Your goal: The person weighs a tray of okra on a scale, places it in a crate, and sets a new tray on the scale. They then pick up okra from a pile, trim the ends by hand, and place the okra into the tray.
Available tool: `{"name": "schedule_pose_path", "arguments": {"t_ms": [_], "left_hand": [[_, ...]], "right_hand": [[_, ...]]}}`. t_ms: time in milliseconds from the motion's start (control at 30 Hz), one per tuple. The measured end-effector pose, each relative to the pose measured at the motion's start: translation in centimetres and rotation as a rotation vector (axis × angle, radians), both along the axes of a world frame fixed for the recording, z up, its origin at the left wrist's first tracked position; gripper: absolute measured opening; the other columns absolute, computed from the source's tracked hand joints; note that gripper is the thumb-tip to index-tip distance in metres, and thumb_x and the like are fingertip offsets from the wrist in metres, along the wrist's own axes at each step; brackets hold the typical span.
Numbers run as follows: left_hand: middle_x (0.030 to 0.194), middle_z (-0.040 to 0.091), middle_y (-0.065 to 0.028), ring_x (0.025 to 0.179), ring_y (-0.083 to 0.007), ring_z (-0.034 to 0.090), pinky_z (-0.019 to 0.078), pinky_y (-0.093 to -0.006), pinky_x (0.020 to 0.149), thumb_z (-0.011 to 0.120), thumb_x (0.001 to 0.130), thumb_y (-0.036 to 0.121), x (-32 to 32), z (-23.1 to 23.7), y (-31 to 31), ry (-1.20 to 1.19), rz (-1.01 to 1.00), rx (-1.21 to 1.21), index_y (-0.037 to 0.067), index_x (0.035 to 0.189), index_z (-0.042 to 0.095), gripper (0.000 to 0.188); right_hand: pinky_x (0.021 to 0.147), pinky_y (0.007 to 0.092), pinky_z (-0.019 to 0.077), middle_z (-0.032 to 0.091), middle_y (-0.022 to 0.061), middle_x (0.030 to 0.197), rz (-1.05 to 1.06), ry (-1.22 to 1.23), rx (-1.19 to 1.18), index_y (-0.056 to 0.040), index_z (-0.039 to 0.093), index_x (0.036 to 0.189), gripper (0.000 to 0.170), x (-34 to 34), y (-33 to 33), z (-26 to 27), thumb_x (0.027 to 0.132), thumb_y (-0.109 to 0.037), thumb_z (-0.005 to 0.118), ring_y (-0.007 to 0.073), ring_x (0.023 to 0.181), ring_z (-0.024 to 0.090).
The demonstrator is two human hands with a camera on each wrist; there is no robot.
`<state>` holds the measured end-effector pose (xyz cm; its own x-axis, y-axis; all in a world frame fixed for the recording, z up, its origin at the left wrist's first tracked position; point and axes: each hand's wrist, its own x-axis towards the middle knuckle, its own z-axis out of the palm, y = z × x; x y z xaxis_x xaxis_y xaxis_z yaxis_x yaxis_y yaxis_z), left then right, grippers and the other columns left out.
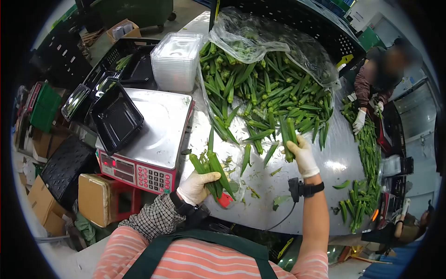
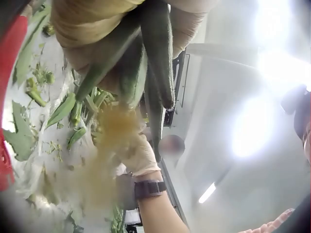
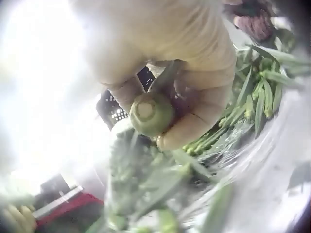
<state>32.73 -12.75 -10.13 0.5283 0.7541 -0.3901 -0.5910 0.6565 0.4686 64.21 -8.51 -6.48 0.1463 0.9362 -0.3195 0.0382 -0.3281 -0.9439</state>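
Over the bench's (image 1: 325, 204) near edge, the left hand (image 1: 193, 188) holds a small bunch of okra (image 1: 216, 168), thumb across it and fingers curled beneath; four pods show in the left wrist view, though others may be hidden. To its right and a little farther from that edge, the right hand (image 1: 304, 157) pinches two pods (image 1: 291, 128) near their stem ends, thumb against fingers.

Each pod should be light and fairly stiff, ridged and slightly fuzzy, so unlikely to slip from a glove; the skin would probably bruise and the thin tip snap under a hard squeeze. The thick stem end or the middle looks the best place to take hold, lightly.

At the bench's left edge is one scale (image 1: 155, 111), with one black tray (image 1: 116, 116) tilted on its left side. Beyond the scale rises one stack of clear containers (image 1: 175, 65), too many to count. Toward the far edge, one clear bag (image 1: 246, 39) lies open around a heap (image 1: 274, 88) of uncounted okra. Along the right edge runs one long row (image 1: 367, 156) of more okra, and past it one other person (image 1: 377, 76) reaches in.
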Motion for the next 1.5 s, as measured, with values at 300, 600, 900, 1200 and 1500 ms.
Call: {"name": "schedule_pose_path", "arguments": {"t_ms": [300,600,900,1200,1500], "left_hand": [[0.110,0.054,-0.0157,0.100,-0.0292,0.056,0.0447,-0.0418,0.090,0.066,0.079,0.032,1.0,-1.7,-1.0,-0.402,-0.501,-0.027,0.002,0.123,0.042,0.059],[0.115,0.054,-0.0150,0.108,-0.0259,0.052,0.0399,-0.0390,0.096,0.061,0.078,0.006,1.6,-1.2,-1.7,-0.419,-0.257,-0.036,0.001,0.127,0.040,0.053],[0.116,0.052,-0.0074,0.108,-0.0191,0.050,0.0389,-0.0331,0.094,0.065,0.076,0.008,-3.4,4.2,-2.6,-0.020,0.177,0.135,0.002,0.124,0.042,0.054],[0.086,0.059,-0.0081,0.074,-0.0198,0.059,0.0507,-0.0322,0.069,0.060,0.082,0.018,-19.9,12.3,6.8,0.443,0.646,0.181,0.000,0.104,0.053,0.030],[0.113,0.053,-0.0169,0.106,-0.0179,0.051,0.0390,-0.0254,0.090,0.056,0.083,0.009,-19.7,11.1,6.1,0.967,0.593,0.523,-0.012,0.121,0.039,0.046]], "right_hand": [[0.093,0.0410,0.0366,0.058,0.0061,0.105,0.710,-0.698,0.692,-0.0083,0.058,0.100,0.041,-11.4,-6.9,5.5,0.061,0.004,0.054,0.0294,0.104,0.050],[0.067,0.0219,0.0420,0.056,-0.0015,0.085,0.143,-0.144,0.172,-0.0010,0.053,0.111,0.028,-9.8,-7.9,5.5,0.089,-0.019,0.055,0.0052,0.074,0.050],[0.102,0.0514,0.0198,0.033,0.0327,0.129,0.731,-0.723,0.647,0.0146,0.025,0.128,0.071,-21.0,-6.6,3.1,0.082,-0.030,0.055,0.0461,0.119,0.032],[0.097,0.0386,0.0357,0.044,0.0279,0.123,0.743,-0.525,0.654,0.0033,0.046,0.120,0.055,-19.9,-3.3,2.7,0.077,-0.027,0.063,0.0380,0.114,0.045],[0.070,0.0393,0.0473,0.059,0.0180,0.092,0.438,-0.937,0.385,-0.0020,0.060,0.095,0.024,-11.8,3.9,-6.8,0.080,-0.020,0.057,0.0340,0.080,0.059]]}}
